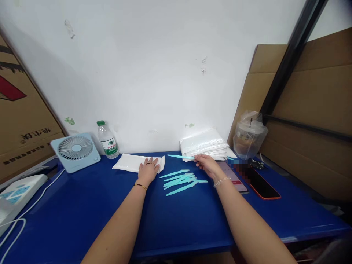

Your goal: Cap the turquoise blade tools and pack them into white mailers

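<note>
My left hand lies flat, fingers spread, on the right part of a white plastic mailer near the wall. Between thumb and fingers, my right hand pinches one end of a turquoise eyebrow razor, whose long thin end points left above the table. Below and between the hands, several more turquoise razors lie in a loose, overlapping heap. Just behind my right hand is a stack of white mailers leaning against the wall.
On the blue table, a fan and a water bottle stand at the left, near a power strip with white cables. Two phones, one red-edged, and a bagged cup are at the right. Cardboard borders that side.
</note>
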`<action>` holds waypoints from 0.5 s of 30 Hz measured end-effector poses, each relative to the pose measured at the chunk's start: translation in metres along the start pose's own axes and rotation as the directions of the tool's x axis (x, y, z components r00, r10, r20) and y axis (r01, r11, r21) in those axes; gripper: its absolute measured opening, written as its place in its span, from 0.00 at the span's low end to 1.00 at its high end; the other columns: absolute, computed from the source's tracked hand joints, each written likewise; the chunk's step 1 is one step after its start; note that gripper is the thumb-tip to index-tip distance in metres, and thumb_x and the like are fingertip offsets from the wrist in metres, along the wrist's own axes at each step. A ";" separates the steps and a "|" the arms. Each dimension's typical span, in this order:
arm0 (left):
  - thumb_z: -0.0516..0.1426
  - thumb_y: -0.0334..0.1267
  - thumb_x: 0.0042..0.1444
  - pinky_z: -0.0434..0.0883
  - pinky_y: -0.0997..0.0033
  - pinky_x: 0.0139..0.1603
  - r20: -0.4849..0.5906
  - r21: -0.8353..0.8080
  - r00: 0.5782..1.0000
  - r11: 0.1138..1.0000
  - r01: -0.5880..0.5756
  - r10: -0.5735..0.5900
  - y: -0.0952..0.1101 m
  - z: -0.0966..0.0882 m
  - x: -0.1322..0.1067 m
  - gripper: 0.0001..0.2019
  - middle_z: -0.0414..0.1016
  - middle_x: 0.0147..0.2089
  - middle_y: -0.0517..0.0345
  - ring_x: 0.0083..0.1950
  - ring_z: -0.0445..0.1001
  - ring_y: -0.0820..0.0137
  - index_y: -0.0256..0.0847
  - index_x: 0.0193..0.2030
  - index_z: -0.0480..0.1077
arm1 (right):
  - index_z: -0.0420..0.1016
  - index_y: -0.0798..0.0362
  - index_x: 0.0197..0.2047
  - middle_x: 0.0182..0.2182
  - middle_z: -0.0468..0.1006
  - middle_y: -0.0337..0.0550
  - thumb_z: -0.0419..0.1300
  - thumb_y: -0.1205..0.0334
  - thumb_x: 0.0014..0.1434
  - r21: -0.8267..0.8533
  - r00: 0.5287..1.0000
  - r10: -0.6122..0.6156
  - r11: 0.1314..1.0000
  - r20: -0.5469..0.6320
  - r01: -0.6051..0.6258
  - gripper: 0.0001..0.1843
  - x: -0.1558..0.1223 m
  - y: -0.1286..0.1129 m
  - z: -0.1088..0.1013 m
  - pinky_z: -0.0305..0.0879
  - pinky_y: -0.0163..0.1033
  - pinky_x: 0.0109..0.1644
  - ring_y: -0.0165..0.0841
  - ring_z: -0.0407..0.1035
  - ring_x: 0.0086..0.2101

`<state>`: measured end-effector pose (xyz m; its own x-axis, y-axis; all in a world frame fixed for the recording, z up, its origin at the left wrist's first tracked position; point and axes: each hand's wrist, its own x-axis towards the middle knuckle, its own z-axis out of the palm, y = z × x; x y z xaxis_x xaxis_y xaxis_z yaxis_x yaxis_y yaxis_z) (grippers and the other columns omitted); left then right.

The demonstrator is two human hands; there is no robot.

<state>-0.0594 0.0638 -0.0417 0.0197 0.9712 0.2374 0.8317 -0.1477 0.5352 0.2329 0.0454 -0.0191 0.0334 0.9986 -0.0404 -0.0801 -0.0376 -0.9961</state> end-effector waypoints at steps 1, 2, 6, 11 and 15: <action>0.50 0.44 0.57 0.43 0.43 0.64 -0.010 0.113 0.999 0.993 0.035 -0.034 0.002 0.001 0.000 0.20 0.57 0.65 0.47 0.68 0.46 0.53 0.44 0.56 0.66 | 0.72 0.56 0.28 0.28 0.75 0.41 0.65 0.53 0.45 -0.015 1.000 0.004 1.000 0.005 -0.004 0.14 0.000 0.001 0.001 0.54 0.31 0.23 0.25 0.64 0.22; 0.47 0.45 0.59 0.45 0.44 0.64 -0.043 0.187 0.997 0.980 0.069 -0.062 0.004 0.001 0.001 0.23 0.54 0.66 0.45 0.69 0.45 0.53 0.42 0.60 0.62 | 0.72 0.56 0.27 0.28 0.75 0.41 0.65 0.53 0.45 -0.032 1.000 0.005 0.999 0.007 -0.004 0.14 0.000 0.001 0.003 0.54 0.31 0.24 0.25 0.63 0.22; 0.41 0.47 0.63 0.55 0.54 0.62 -0.178 0.168 0.980 0.984 -0.059 0.089 0.022 -0.013 -0.001 0.25 0.58 0.64 0.43 0.65 0.53 0.56 0.36 0.62 0.59 | 0.74 0.56 0.25 0.25 0.76 0.40 0.66 0.56 0.44 -0.106 1.000 -0.003 0.994 0.012 0.004 0.11 -0.003 -0.001 0.009 0.54 0.32 0.27 0.24 0.62 0.22; 0.44 0.49 0.61 0.66 0.68 0.49 0.122 -0.022 0.912 0.919 -0.393 0.392 0.050 -0.019 -0.012 0.19 0.76 0.43 0.58 0.46 0.72 0.66 0.46 0.49 0.70 | 0.76 0.56 0.28 0.26 0.77 0.39 0.66 0.55 0.44 -0.125 0.987 -0.053 0.990 0.150 0.072 0.12 -0.006 -0.002 0.019 0.58 0.33 0.34 0.26 0.63 0.25; 0.47 0.46 0.59 0.66 0.71 0.38 0.236 -0.016 0.928 0.956 -0.294 0.289 0.048 -0.013 -0.012 0.14 0.76 0.33 0.61 0.36 0.72 0.69 0.45 0.39 0.72 | 0.76 0.56 0.29 0.27 0.77 0.41 0.64 0.54 0.44 -0.210 0.989 -0.074 0.973 0.126 0.100 0.14 -0.004 -0.001 0.015 0.60 0.35 0.37 0.28 0.66 0.28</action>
<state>-0.0264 0.0430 -0.0082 0.3900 0.9023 0.1835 0.7802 -0.4297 0.4547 0.2179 0.0419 -0.0171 -0.0870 0.9953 0.0437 0.1347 0.0552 -0.9894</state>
